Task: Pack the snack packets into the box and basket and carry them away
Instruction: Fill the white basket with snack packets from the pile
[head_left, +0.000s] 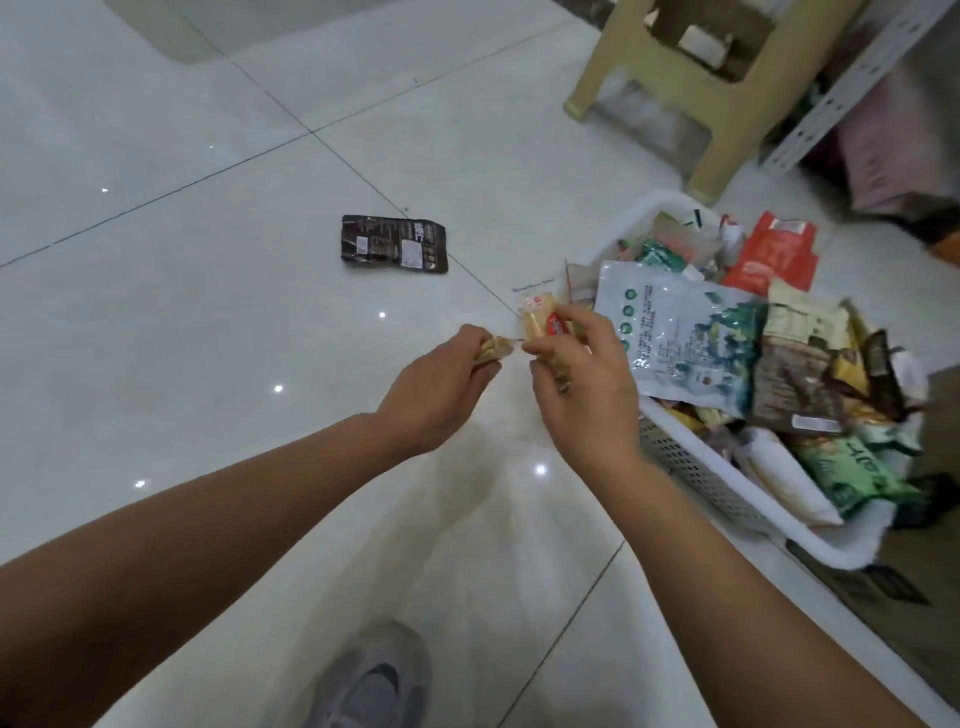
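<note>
A grey shoe (371, 680) stands on the floor below the hands: left hand (441, 384) grips a small tan packet (131, 349), right hand (582, 384) pinches a yellow packet (540, 318) beside the heaped white basket (691, 467). Gathering seems underway; next, probably, drop both in, then fetch the dark packet (393, 251) lying well apart

Home floor: tiles (208, 322), plastic stool (726, 140).

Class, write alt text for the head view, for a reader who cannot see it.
Close together above a tiled floor, the left hand grips a small packet and the right hand a yellow packet. A white basket heaped with snack packets stands to the right; a dark packet lies on the floor beyond.
</note>
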